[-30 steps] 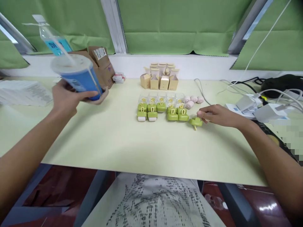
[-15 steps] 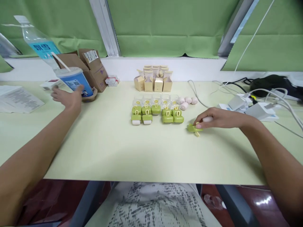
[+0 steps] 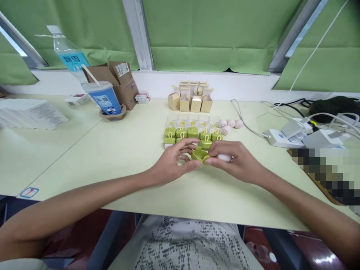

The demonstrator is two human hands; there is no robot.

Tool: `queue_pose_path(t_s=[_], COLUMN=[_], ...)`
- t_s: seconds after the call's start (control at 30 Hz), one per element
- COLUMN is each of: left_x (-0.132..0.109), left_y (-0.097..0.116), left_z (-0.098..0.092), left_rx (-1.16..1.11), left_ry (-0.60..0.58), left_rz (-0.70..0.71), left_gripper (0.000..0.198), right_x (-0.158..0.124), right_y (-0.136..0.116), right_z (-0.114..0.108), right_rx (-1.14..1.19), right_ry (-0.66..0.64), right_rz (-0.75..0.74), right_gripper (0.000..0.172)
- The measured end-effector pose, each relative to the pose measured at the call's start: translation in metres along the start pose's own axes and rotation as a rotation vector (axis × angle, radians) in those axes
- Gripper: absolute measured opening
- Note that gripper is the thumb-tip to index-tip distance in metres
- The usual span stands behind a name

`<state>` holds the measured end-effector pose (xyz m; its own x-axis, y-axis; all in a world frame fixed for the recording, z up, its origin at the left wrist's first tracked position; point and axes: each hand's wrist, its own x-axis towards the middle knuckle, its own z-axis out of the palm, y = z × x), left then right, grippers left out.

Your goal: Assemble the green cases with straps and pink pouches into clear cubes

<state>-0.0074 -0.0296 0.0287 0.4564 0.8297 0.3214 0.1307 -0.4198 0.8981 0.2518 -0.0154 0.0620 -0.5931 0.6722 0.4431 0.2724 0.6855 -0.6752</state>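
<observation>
Pale table (image 3: 112, 150) bears green cases (image 3: 192, 131). In front of them, left hand (image 3: 174, 161) and right hand (image 3: 243, 162) pinch a green shell (image 3: 198, 155), probably to steady it; the right also holds a pale piece (image 3: 224, 157).

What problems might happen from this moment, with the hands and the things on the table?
The right hand holds a green piece and a pale piece together, so one might slip.

The left hand has its fingers close to the rows of green cases; a small movement could knock some out of line.

The blue cup, with its straw up, could perhaps spill if an arm caught it.
</observation>
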Motion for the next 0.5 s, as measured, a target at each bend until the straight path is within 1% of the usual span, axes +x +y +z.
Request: queue_pose_path(t_s=[0.07,0.13,0.2,0.27,0.33,0.43,0.5], left_x=[-0.001,-0.002,-0.002,-0.002,-0.001,0.000,0.001], left_y=[-0.009,-0.015,-0.019,-0.022,-0.022,-0.021,-0.020], left_z=[-0.006,-0.010,-0.009,-0.007,-0.005,-0.002,-0.001], left_rx=[-0.015,-0.001,0.067,0.166,0.234,0.237,0.225], left_ry=[0.054,0.075,0.077,0.065,0.047,0.006,-0.016], left_rz=[0.048,0.096,0.138,0.170,0.173,0.150,0.113], left_gripper=[0.060,0.058,0.055,0.051,0.048,0.047,0.047], right_x=[-0.002,-0.006,-0.010,-0.012,-0.012,-0.011,-0.011], right_y=[0.004,0.011,0.018,0.023,0.024,0.018,0.013], right_z=[0.007,0.005,0.000,0.000,0.005,0.018,0.026], right_rx=[0.028,0.056,0.073,0.107,0.184,0.320,0.348], right_ry=[0.016,0.063,0.116,0.157,0.194,0.232,0.236], right_rz=[0.066,0.149,0.198,0.204,0.189,0.158,0.114], right_gripper=[0.031,0.027,0.031,0.037,0.042,0.036,0.029])
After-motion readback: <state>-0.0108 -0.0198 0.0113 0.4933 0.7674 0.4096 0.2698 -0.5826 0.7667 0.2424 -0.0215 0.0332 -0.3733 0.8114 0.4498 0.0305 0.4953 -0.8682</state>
